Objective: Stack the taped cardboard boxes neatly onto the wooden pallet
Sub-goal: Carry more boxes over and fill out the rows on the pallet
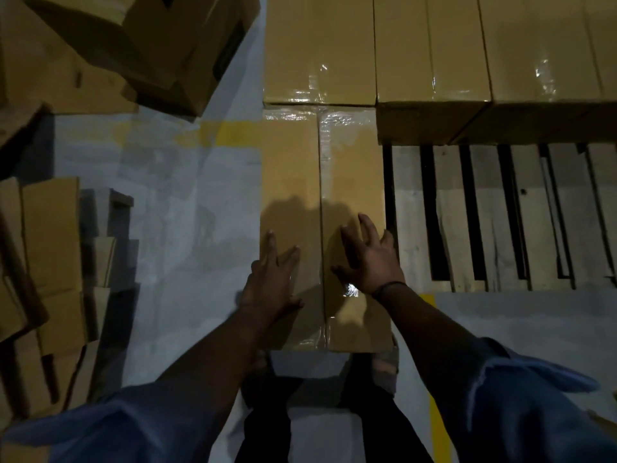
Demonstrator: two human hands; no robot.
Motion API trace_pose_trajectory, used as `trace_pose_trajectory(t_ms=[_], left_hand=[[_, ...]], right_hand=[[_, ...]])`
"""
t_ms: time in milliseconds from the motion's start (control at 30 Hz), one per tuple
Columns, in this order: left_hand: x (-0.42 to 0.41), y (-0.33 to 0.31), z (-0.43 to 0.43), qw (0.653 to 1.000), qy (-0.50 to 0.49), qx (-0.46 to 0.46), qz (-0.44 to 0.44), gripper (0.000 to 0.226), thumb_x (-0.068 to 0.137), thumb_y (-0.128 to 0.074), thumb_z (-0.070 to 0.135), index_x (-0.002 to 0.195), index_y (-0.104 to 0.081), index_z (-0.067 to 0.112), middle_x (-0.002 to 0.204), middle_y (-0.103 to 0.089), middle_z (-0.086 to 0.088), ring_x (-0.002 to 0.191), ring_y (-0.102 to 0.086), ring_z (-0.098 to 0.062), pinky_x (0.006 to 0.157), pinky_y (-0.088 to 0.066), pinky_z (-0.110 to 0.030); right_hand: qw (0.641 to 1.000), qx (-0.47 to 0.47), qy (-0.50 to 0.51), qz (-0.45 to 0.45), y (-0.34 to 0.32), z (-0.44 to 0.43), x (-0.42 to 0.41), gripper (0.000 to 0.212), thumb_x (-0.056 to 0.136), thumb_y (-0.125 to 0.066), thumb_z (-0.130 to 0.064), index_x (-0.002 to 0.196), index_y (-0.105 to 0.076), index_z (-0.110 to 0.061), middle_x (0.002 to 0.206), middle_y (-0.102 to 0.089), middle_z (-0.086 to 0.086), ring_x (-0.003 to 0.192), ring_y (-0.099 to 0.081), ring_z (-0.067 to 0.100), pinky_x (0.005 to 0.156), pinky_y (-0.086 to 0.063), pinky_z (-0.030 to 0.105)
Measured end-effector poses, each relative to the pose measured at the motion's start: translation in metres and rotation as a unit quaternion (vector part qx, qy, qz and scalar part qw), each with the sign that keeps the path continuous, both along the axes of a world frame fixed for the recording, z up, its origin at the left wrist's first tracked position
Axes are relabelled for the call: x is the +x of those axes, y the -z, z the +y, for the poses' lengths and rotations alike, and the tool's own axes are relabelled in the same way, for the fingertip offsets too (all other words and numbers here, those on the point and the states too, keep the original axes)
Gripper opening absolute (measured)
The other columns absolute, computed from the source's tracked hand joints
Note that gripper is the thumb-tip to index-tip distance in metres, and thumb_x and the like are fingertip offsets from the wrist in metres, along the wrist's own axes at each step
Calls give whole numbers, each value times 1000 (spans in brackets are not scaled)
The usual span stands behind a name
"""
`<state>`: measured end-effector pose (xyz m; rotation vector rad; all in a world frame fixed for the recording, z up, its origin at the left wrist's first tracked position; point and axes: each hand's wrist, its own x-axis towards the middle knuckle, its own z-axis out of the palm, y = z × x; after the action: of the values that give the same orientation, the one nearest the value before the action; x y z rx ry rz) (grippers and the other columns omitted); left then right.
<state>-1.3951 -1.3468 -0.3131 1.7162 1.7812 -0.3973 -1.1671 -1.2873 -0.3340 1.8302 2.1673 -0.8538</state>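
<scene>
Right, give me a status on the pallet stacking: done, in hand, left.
Done: three taped boxes sit in a row at the far end of the pallet. In hand: the left hand and right hand lie open on a fourth box at the pallet's left edge, in line with the far-left one. Left: the bare slats beside it; more cardboard lies left on the floor.
</scene>
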Motion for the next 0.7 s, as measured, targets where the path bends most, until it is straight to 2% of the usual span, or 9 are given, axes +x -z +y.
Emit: trace_pose_trajectory(t_ms=[100, 167, 267, 333, 467, 600, 700], left_hand=[[0, 1, 4, 1000, 2, 1, 1, 117, 77, -86, 52, 163, -7, 39, 162, 39, -6, 145, -28, -48, 109, -47, -53], [2, 1, 2, 1000, 20, -1, 8, 117, 78, -84, 54, 163, -7, 36, 164, 37, -7, 150, -17, -53, 110, -45, -57], [6, -5, -8, 998, 55, -26, 20, 118, 79, -80, 59, 164, -1, 35, 164, 37, -9, 151, 5, -58, 117, -32, -62], [10, -8, -22, 995, 89, -47, 29, 116, 84, -76, 60, 164, 4, 33, 164, 36, -12, 149, 13, -60, 120, -25, -65], [17, -12, -57, 984, 152, -69, 63, 134, 75, -75, 73, 162, 17, 29, 163, 37, -18, 148, 17, -61, 120, -20, -68], [19, -7, -78, 986, 148, -60, 54, 130, 79, -82, 55, 162, 14, 29, 161, 40, -17, 147, 21, -60, 120, -14, -71], [19, -3, -81, 987, 141, -41, 59, 122, 84, -81, 45, 163, 11, 30, 163, 36, -16, 148, 19, -59, 121, -18, -69]], right_hand=[[1000, -17, 2, -3, -6, 3, -3, 94, 84, -72, -57, 159, -17, -44, 168, 13, -9, 149, -2, 48, 115, -34, 65], [1000, -16, -5, -17, -11, -1, -4, 94, 84, -72, -58, 159, -17, -41, 169, 14, -6, 151, 5, 49, 116, -30, 65], [999, -14, -32, -30, -22, -16, -3, 94, 85, -67, -63, 160, -17, -39, 169, 13, 0, 153, 10, 43, 117, -27, 61], [997, -24, -64, -38, -28, -33, 1, 95, 84, -65, -67, 160, -15, -39, 169, 12, 3, 153, 11, 41, 119, -25, 60], [990, -42, -118, -60, -27, -76, 10, 104, 76, -64, -77, 159, -15, -37, 169, 15, 5, 153, 15, 42, 120, -20, 64], [980, -80, -162, -88, -17, -105, 12, 119, 75, -60, -84, 161, 7, -36, 165, 31, 8, 150, 26, 42, 121, -6, 67], [981, -79, -155, -83, -16, -112, 11, 120, 77, -65, -77, 161, 9, -34, 162, 36, 8, 149, 29, 42, 120, -4, 69]])
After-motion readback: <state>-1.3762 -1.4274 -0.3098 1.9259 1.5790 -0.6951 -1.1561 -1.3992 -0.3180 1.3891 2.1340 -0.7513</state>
